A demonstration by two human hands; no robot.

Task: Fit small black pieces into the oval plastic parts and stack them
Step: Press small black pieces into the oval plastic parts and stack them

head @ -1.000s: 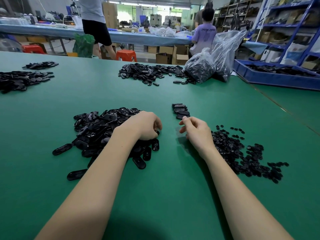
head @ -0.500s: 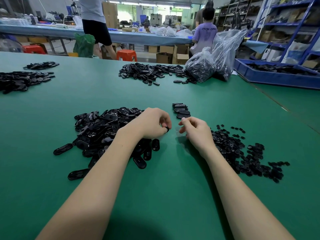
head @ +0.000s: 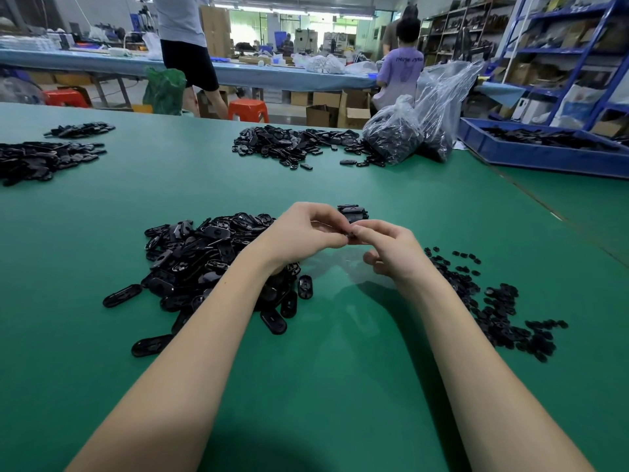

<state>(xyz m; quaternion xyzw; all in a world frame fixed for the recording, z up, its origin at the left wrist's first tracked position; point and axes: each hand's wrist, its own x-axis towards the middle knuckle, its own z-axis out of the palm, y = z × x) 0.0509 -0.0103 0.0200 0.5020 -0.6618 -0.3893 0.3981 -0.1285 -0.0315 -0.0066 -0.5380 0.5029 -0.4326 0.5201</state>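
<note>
Both hands meet above the green table (head: 102, 233), raised just off its surface. The left hand (head: 303, 233) has its fingers curled and pinches a black oval part (head: 350, 230) at the fingertips; the right hand (head: 391, 250) pinches the same spot from the right with thumb and forefinger, its other fingers curled under (whether a small piece sits between them is hidden by the fingers). Just beyond the fingertips, on the far side, stands a short stack of finished ovals (head: 353, 212). To the left, under the left forearm, lies the heap of oval parts (head: 204, 260); to the right, beside the right wrist, spreads the pile of small black pieces (head: 493, 308). Farther off are another heap (head: 296, 144), two clear bags (head: 408, 127) of parts and a blue tray (head: 544, 155) at the far right.
</note>
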